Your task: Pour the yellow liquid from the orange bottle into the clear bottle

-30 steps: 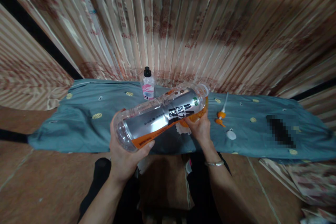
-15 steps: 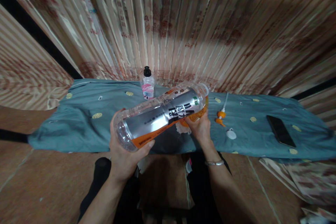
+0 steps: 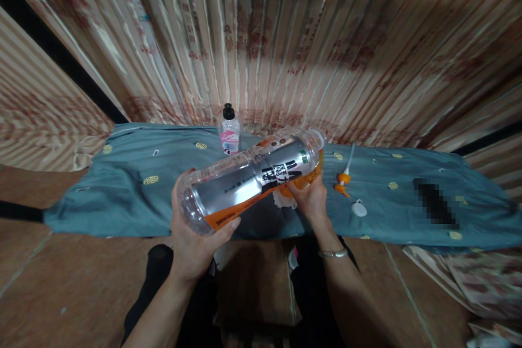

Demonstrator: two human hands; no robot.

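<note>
A large clear plastic bottle (image 3: 244,187) with a silver and orange label lies tilted across the middle of the view, its neck up at the right. My left hand (image 3: 193,250) is wrapped round its base end. Behind the neck, my right hand (image 3: 313,201) is closed on an orange bottle (image 3: 306,178), mostly hidden by the large one. The clear bottle's mouth meets the top of the orange bottle; the exact contact is hidden. A pale, ragged-edged patch (image 3: 284,199) shows beside my right fingers. Right of that hand lie an orange pump head (image 3: 343,178) and a white cap (image 3: 359,208).
A small clear bottle (image 3: 230,133) with a black top and pink label stands at the back of the cloth-covered surface (image 3: 134,196). A dark, pixelated object (image 3: 435,204) lies at the right. Pleated curtains (image 3: 261,38) hang right behind.
</note>
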